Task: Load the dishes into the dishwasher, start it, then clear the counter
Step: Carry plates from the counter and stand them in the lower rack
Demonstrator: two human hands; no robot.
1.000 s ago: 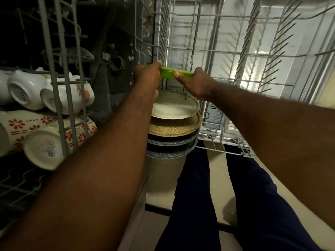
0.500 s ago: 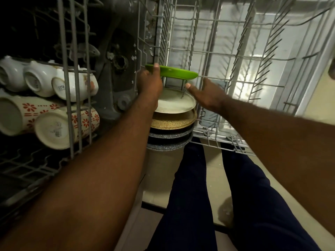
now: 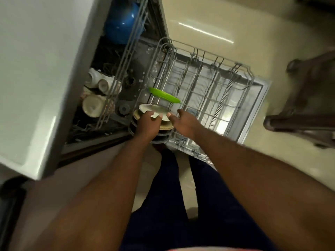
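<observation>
Down at the open dishwasher (image 3: pixel 263 93), the lower rack (image 3: pixel 215 59) is pulled all the way out over the door. So the green plate (image 3: pixel 164 95) is parked on its edge, tilted, between the prongs on the left side of that rack, and neither hand is on it. Just in front of it, at the near left corner of the rack, sits a stack of plates (image 3: pixel 165 126), with a cream plate (image 3: pixel 154 109) on top, a tan one under it and a couple of dark ones at the bottom. The left hand (image 3: pixel 147 125) holds the cream plate by its near rim, thumb on top and fingers curled under. The right hand (image 3: pixel 184 122) is just beside it, fingers loose and spread, thumb tip right at the plate's edge, but I can't tell if it's really touching. Further back, the upper rack (image 3: pixel 130 42) has mugs (image 3: pixel 93 106) lying on their sides and a blue pot (image 3: pixel 123 24) behind them. Off to the left is the pale bench (image 3: pixel 36 69), and a bit of dark wooden furniture (image 3: pixel 308 109) stands on the floor (image 3: pixel 226 19) to the right.
</observation>
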